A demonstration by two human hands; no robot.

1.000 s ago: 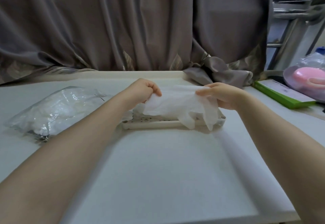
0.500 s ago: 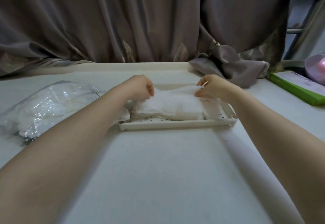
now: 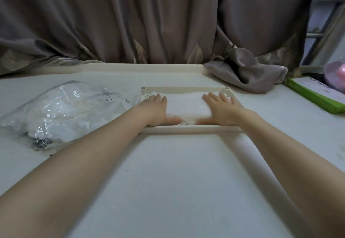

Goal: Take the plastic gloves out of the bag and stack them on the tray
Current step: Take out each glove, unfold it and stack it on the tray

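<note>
A cream plastic tray (image 3: 186,129) lies on the white table, past the middle. On it sits a flat stack of white translucent plastic gloves (image 3: 186,105). My left hand (image 3: 155,110) presses flat on the stack's left end, fingers straight. On the right end my right hand (image 3: 222,108) lies flat in the same way, with a ring on one finger. A crumpled clear plastic bag (image 3: 61,110) holding more white gloves rests on the table to the left of the tray.
A grey-brown curtain (image 3: 149,19) hangs behind the table, and a fold of it (image 3: 246,71) spills onto the far right corner. A green-edged box (image 3: 315,94) and a pink object (image 3: 336,75) lie at the right edge. The table (image 3: 177,181) stretches toward me.
A second ago both hands pinched a glove held above the tray. They lowered it onto the stack and now lie flat on it with straight fingers.
</note>
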